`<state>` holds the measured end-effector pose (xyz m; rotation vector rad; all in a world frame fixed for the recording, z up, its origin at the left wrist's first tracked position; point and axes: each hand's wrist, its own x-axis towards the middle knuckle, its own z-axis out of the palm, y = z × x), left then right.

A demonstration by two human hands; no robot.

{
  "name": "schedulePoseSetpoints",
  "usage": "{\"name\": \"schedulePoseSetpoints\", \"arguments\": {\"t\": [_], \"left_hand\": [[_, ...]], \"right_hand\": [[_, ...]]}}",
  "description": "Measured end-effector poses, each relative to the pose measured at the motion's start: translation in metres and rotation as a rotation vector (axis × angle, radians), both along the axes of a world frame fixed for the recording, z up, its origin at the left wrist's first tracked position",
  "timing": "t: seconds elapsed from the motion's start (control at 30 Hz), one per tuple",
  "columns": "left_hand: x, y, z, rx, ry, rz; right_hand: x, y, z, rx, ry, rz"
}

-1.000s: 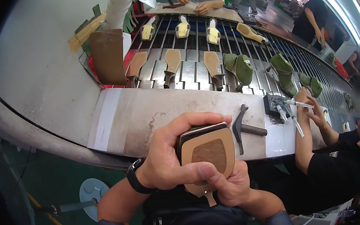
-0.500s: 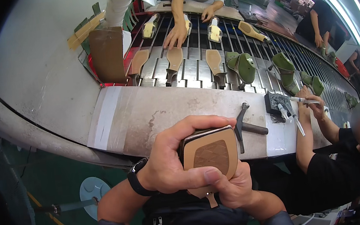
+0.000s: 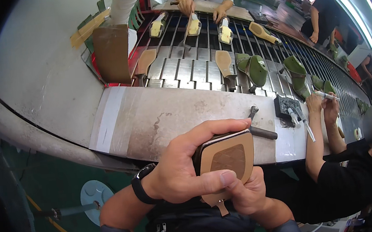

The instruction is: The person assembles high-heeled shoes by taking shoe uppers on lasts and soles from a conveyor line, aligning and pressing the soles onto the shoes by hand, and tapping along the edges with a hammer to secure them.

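My left hand [image 3: 178, 172] clasps the tan shoe sole [image 3: 229, 162] along its left side; my right hand [image 3: 248, 195] grips its narrower lower end. Relative to the hammer [image 3: 263, 132]: shoe sole, near left, partly hiding it; dark block [image 3: 282, 105], right.

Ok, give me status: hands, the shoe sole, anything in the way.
Left hand round shoe sole, right hand gripping its lower end. Tan face showing. Hammer on bench beyond, partly hidden; nothing visibly blocking the hands.
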<state>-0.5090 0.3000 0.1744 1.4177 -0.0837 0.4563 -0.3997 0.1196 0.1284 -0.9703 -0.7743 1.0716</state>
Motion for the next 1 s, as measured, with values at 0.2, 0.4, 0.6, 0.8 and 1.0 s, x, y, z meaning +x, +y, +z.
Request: {"name": "schedulePoseSetpoints", "arguments": {"t": [0.2,0.4,0.6,0.8,1.0], "left_hand": [[0.002,-0.002,0.004,-0.011,0.017,-0.02],[0.007,0.01,-0.001,-0.073,-0.019,-0.062],[-0.004,0.014,-0.002,-0.014,-0.056,-0.018],[-0.027,-0.002,0.013,0.083,-0.003,0.197],[-0.037,-0.009,0.033,0.02,0.163,0.302]], "right_hand": [[0.003,0.001,-0.001,0.023,0.003,0.003],[0.003,0.004,-0.001,0.026,-0.12,-0.071],[-0.008,0.017,0.001,0.112,-0.31,-0.239],[-0.012,0.016,-0.001,0.17,-0.422,-0.118],[-0.02,0.015,-0.001,0.122,-0.537,-0.063]]}}
